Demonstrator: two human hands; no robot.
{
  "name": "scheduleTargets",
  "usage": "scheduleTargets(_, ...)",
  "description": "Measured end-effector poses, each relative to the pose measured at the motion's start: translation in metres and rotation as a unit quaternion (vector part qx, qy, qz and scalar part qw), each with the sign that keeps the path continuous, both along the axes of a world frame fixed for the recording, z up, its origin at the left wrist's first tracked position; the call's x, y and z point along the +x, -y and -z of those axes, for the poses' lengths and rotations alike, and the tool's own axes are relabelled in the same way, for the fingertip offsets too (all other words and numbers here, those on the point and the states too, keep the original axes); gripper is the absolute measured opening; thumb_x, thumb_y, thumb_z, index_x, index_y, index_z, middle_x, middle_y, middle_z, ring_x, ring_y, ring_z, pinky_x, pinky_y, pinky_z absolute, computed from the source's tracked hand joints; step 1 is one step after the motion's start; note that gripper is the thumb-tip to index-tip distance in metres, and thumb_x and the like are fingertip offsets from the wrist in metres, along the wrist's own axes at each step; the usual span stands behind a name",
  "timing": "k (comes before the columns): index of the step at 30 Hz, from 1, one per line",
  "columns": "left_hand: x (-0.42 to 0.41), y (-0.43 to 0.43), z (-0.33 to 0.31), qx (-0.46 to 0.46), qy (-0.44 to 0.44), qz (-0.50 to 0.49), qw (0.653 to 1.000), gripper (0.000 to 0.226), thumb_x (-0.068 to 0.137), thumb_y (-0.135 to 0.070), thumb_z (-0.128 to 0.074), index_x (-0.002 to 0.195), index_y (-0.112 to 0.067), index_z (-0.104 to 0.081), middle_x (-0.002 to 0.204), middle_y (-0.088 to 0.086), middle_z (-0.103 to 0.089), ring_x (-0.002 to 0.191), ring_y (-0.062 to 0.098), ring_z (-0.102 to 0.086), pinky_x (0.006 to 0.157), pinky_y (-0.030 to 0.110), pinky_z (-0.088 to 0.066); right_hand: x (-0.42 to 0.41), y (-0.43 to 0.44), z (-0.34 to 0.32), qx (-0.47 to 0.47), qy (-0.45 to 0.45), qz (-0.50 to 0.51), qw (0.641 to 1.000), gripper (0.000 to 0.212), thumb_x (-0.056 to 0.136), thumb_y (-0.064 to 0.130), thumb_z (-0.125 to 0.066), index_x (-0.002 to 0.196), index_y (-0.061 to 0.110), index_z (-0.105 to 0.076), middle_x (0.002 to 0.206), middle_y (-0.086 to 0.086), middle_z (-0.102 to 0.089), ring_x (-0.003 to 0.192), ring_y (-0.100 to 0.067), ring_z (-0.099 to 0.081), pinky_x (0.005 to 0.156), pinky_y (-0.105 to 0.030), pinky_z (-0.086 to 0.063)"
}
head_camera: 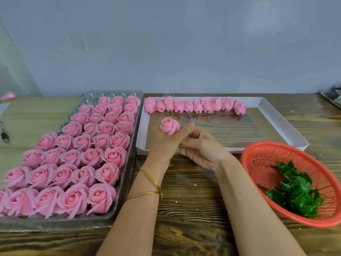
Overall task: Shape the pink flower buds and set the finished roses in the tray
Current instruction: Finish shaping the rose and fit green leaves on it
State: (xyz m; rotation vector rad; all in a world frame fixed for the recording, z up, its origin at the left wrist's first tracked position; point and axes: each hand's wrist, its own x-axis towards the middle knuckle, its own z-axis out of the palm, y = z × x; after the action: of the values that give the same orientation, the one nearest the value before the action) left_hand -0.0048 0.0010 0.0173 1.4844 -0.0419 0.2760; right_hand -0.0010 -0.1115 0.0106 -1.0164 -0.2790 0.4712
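Left of the white box, we see the tray nearly filled with finished roses, with only its far cells vacant. Over the box's near-left corner, the left hand grips one bud. The right hand curls against it, and we cannot tell what it holds. A row of unshaped buds lines the box's far edge, so we judge the task well advanced.

Wearer's arms: both forearms bare.
I log two thin gold bangles on the left forearm, one near the wrist, one further up.
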Motion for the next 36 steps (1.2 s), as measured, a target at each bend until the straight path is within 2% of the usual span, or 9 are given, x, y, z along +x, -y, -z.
scheduleTargets(5, 0.000, -0.003, 0.000, 0.025, 0.019, 0.001, 0.999, 0.025, 0.050, -0.042, -0.079, 0.062, -0.028, -0.062, 0.067, -0.001, -0.060, 0.070, 0.018, -0.060, 0.074, 0.047, -0.055, 0.001, 0.003, 0.003, 0.021, 0.000, -0.015, 1.000, 0.025, 0.078, -0.003, -0.059, 0.103, -0.003, -0.065, 0.105, -0.016, -0.071, 0.100, -0.024, -0.070, 0.085, -0.032, -0.058)
scheduleTargets(11, 0.002, -0.006, 0.006, 0.068, 0.040, 0.032, 0.996, 0.022, 0.067, -0.018, -0.079, 0.061, -0.031, -0.063, 0.059, -0.012, -0.061, 0.060, 0.001, -0.059, 0.061, 0.022, -0.053, 0.003, 0.005, 0.005, 0.019, 0.012, -0.030, 0.999, 0.031, 0.079, -0.004, -0.056, 0.109, -0.006, -0.060, 0.106, -0.012, -0.072, 0.102, -0.022, -0.069, 0.083, -0.028, -0.057)
scheduleTargets(14, 0.004, -0.007, 0.008, 0.075, 0.039, 0.035, 0.996, 0.028, 0.074, -0.010, -0.079, 0.063, -0.029, -0.062, 0.061, -0.011, -0.062, 0.063, 0.004, -0.061, 0.062, 0.023, -0.054, 0.003, 0.005, 0.005, 0.023, 0.018, -0.038, 0.999, 0.029, 0.079, -0.005, -0.056, 0.108, -0.004, -0.063, 0.107, -0.011, -0.072, 0.103, -0.021, -0.069, 0.084, -0.028, -0.057)
scheduleTargets(18, 0.005, -0.006, 0.009, 0.079, 0.034, 0.038, 0.996, 0.019, 0.074, -0.015, -0.078, 0.069, -0.022, -0.062, 0.064, -0.007, -0.062, 0.068, 0.012, -0.062, 0.067, 0.033, -0.055, 0.002, 0.005, 0.004, 0.023, 0.029, -0.033, 0.999, 0.028, 0.080, -0.011, -0.055, 0.094, 0.003, -0.075, 0.104, -0.012, -0.073, 0.101, -0.021, -0.070, 0.082, -0.028, -0.057)
scheduleTargets(23, 0.005, -0.006, 0.008, 0.051, 0.049, 0.054, 0.996, 0.021, 0.069, -0.015, -0.077, 0.077, -0.028, -0.062, 0.080, -0.003, -0.062, 0.079, 0.013, -0.061, 0.072, 0.030, -0.055, 0.004, 0.002, 0.010, 0.005, 0.035, 0.006, 0.999, 0.027, 0.088, -0.024, -0.041, 0.100, -0.008, -0.059, 0.103, -0.012, -0.071, 0.099, -0.021, -0.070, 0.082, -0.029, -0.057)
scheduleTargets(28, 0.006, -0.006, 0.011, 0.035, 0.048, 0.028, 0.998, 0.035, 0.063, -0.026, -0.082, 0.092, -0.025, -0.063, 0.094, 0.004, -0.062, 0.085, 0.011, -0.062, 0.068, 0.023, -0.054, 0.004, 0.001, 0.010, 0.002, 0.097, 0.003, 0.995, 0.035, 0.082, -0.016, -0.049, 0.100, 0.004, -0.071, 0.102, -0.005, -0.074, 0.101, -0.016, -0.069, 0.084, -0.023, -0.054)
scheduleTargets(30, 0.007, -0.006, 0.011, 0.023, 0.046, 0.019, 0.998, 0.040, 0.059, -0.030, -0.084, 0.092, -0.028, -0.062, 0.090, -0.002, -0.061, 0.083, 0.007, -0.060, 0.068, 0.022, -0.053, 0.003, 0.000, 0.009, -0.018, 0.117, 0.016, 0.993, 0.038, 0.079, -0.010, -0.053, 0.101, 0.012, -0.075, 0.105, -0.004, -0.074, 0.106, -0.017, -0.068, 0.088, -0.024, -0.053)
scheduleTargets(34, 0.007, -0.005, 0.013, 0.018, 0.043, 0.010, 0.999, 0.053, 0.056, -0.034, -0.086, 0.101, -0.024, -0.061, 0.097, -0.001, -0.062, 0.091, 0.009, -0.061, 0.073, 0.022, -0.052, 0.007, 0.005, 0.008, -0.131, 0.181, 0.083, 0.971, 0.038, 0.083, -0.006, -0.058, 0.120, 0.004, -0.065, 0.117, -0.011, -0.070, 0.117, -0.025, -0.063, 0.101, -0.039, -0.050)
scheduleTargets(36, 0.007, -0.006, 0.013, 0.030, 0.041, 0.002, 0.999, 0.058, 0.059, -0.033, -0.086, 0.110, -0.022, -0.060, 0.105, 0.000, -0.063, 0.100, 0.014, -0.062, 0.080, 0.028, -0.054, 0.007, 0.008, 0.006, -0.173, 0.215, 0.118, 0.954, 0.035, 0.089, -0.008, -0.057, 0.122, 0.002, -0.065, 0.116, -0.011, -0.071, 0.115, -0.022, -0.064, 0.101, -0.037, -0.050)
